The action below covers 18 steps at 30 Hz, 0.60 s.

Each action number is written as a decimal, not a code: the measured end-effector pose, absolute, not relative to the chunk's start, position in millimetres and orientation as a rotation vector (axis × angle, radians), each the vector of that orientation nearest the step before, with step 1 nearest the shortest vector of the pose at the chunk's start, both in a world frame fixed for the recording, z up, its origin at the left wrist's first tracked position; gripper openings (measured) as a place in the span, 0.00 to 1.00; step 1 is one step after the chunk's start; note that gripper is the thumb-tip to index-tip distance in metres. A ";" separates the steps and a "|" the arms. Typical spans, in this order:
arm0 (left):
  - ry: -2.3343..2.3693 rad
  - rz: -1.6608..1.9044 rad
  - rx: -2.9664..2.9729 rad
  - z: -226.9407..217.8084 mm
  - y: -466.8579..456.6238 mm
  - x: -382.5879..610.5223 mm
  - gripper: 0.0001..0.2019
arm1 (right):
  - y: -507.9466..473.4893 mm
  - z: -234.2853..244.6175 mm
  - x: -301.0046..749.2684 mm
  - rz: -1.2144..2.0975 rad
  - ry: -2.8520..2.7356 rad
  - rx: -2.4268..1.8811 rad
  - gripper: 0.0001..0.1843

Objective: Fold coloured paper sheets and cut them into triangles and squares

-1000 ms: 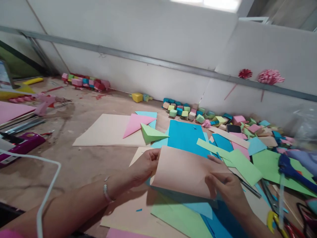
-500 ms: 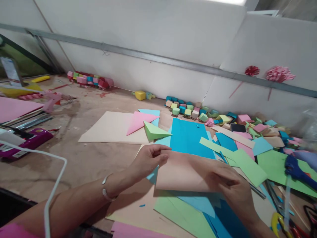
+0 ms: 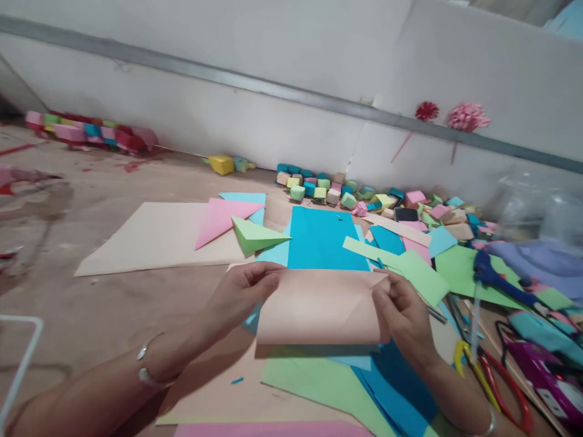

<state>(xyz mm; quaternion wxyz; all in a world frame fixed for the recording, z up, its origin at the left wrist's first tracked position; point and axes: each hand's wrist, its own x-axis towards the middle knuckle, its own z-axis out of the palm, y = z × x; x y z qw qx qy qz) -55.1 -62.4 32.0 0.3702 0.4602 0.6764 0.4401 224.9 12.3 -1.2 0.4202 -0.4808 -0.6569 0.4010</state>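
A peach sheet of paper [image 3: 321, 306] is bent over on itself, its rounded fold towards me. My left hand [image 3: 252, 288] pinches its far left corner between thumb and fingers. At the far right corner, my right hand [image 3: 403, 309] is closed on the same sheet. Beneath it lie light green paper [image 3: 310, 376], blue paper [image 3: 401, 388] and a larger peach sheet [image 3: 204, 388]. Just beyond the hands is a bright blue sheet [image 3: 330, 237]. A folded green piece [image 3: 255, 235] and a folded pink piece [image 3: 223, 220] rest to its left.
Small paper cubes [image 3: 319, 188] line the wall in several colours. Scissors [image 3: 492, 382] with red and yellow handles and a blue glue gun [image 3: 501, 279] lie at right, near a purple device [image 3: 542, 370]. A white cable [image 3: 27, 358] crosses at lower left.
My right hand has shifted from the sheet's near right side to its far right corner. The left hand keeps its pinch. The view has turned to the right.
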 end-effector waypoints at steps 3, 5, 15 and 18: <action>1.682 1.123 1.196 32.4 -61.2 -56.4 0.13 | 11.9 3.1 222.1 1.007 -1.644 -1.171 0.20; 1.673 1.118 1.211 31.9 -61.0 -57.3 0.14 | 12.3 5.4 222.2 1.032 -1.619 -1.156 0.20; 1.648 1.098 1.197 30.6 -60.2 -57.4 0.15 | 16.6 12.3 227.7 1.012 -1.636 -1.183 0.17; 1.664 1.069 1.180 32.3 -59.6 -56.6 0.15 | 19.4 14.1 228.4 1.025 -1.671 -1.203 0.18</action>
